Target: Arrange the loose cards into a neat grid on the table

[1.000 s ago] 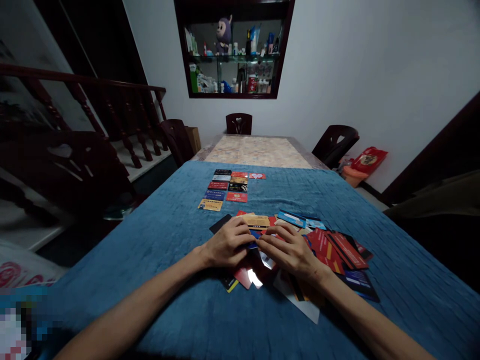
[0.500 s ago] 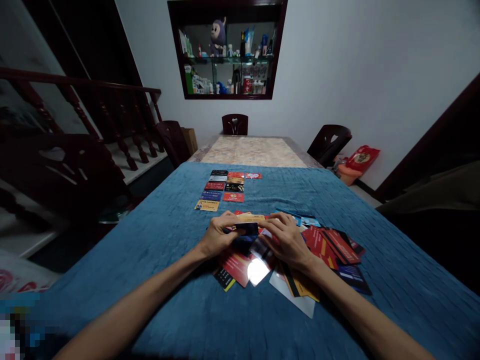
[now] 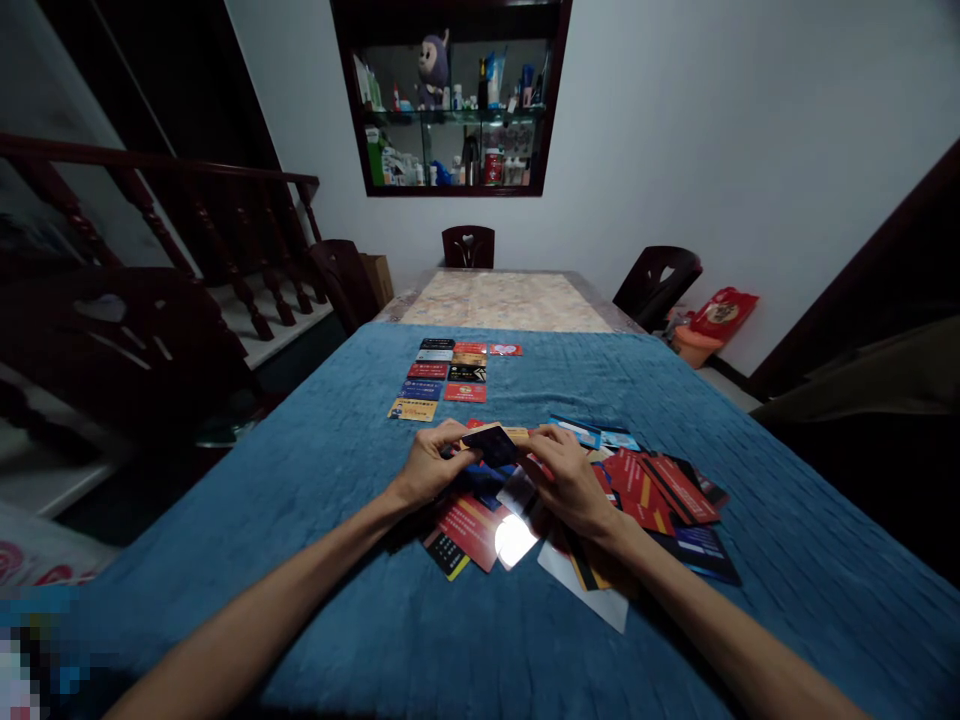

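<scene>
A loose heap of plastic cards (image 3: 645, 490), mostly red, blue and black, lies on the blue cloth (image 3: 337, 470) before me. My left hand (image 3: 427, 468) pinches a dark card (image 3: 491, 445), lifted and tilted just above the heap. My right hand (image 3: 570, 480) rests on the heap, fingertips at the dark card's right edge and a tan card (image 3: 514, 434) behind it. Farther off, a neat grid of cards (image 3: 450, 375) lies flat in rows.
Past the blue cloth the table shows a pale patterned top (image 3: 510, 300) with dark chairs (image 3: 468, 246) around it. A wooden stair railing (image 3: 187, 215) runs along the left. A wall cabinet (image 3: 450, 100) holds bottles and a plush toy. A red bag (image 3: 720, 315) sits at the right.
Both hands rose off the heap and shifted slightly away from me. The left hand picked out a dark card and tilted it up; cards beneath, one glinting, became visible.
</scene>
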Available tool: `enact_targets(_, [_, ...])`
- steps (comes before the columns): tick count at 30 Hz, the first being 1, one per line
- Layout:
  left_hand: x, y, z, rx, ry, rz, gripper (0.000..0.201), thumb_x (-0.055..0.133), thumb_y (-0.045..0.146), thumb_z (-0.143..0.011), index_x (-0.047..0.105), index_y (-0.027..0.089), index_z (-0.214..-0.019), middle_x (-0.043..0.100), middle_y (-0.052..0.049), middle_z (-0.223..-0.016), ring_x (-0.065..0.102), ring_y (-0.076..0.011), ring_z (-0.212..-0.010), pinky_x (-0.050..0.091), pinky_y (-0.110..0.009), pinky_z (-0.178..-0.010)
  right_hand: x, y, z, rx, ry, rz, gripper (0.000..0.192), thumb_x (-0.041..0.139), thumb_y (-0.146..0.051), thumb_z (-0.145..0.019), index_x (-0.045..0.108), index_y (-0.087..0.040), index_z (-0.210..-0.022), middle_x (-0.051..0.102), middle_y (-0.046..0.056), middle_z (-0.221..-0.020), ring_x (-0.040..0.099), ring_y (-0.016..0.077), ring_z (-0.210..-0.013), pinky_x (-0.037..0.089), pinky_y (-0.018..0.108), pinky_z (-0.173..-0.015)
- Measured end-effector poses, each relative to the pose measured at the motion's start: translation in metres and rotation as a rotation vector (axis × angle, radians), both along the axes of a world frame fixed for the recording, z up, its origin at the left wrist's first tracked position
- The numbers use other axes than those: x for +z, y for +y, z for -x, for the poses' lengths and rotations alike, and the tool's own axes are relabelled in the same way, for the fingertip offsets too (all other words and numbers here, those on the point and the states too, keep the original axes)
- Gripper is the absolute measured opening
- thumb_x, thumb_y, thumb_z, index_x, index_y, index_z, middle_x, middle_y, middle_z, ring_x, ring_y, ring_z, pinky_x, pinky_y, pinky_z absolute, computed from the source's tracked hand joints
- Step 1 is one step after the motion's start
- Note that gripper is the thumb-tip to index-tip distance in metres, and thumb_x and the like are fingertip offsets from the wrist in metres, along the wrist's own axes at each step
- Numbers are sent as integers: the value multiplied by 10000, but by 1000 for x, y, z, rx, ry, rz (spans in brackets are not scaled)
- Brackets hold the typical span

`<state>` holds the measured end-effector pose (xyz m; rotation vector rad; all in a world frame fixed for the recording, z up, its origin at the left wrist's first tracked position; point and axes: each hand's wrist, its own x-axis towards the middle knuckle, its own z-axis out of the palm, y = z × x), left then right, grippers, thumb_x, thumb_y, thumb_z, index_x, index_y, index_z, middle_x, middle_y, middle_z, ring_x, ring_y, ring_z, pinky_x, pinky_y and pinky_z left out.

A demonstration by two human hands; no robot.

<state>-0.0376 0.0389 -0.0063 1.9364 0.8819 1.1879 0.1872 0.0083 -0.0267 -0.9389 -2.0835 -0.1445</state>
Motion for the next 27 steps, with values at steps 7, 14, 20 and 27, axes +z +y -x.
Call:
enact_targets(7, [-2, 2, 4, 56, 106, -142, 202, 644, 174, -802, 739, 149, -978, 680, -40, -830, 598, -132, -722, 479, -243, -673, 6, -2, -2, -31, 4, -37, 189, 490, -144, -945, 652, -202, -1022, 683, 57, -855, 539, 219, -859, 424, 370, -758])
enact_targets(14, [-8, 2, 7, 78, 265, -421, 396, 572, 82, -840, 625, 179, -1221, 668, -46, -941, 617, -165, -868, 527, -294, -810, 10, -3, -2, -68, -32, -65, 192, 497, -153, -942, 670, -201, -1009, 674, 58, -859, 536, 211, -859, 403, 365, -754])
enact_targets(20, [-3, 2, 10, 39, 404, -637, 590, 520, 98, -902, 374, 208, -1463, 637, -69, -1047, 585, -195, -940, 524, -354, -863, 15, -4, -2, -85, -65, -68, 200, 479, -132, -941, 661, -194, -996, 659, 48, -822, 509, 211, -838, 373, 353, -738])
enact_targets(27, [-2, 6, 11, 56, 525, -874, 526, 483, 143, -951, 358, 194, -1460, 621, -110, -1126, 594, -223, -1002, 528, -385, -854, 18, -5, -1, -100, -87, -58, 209, 474, -111, -921, 661, -191, -967, 642, 53, -802, 492, 219, -844, 350, 351, -729])
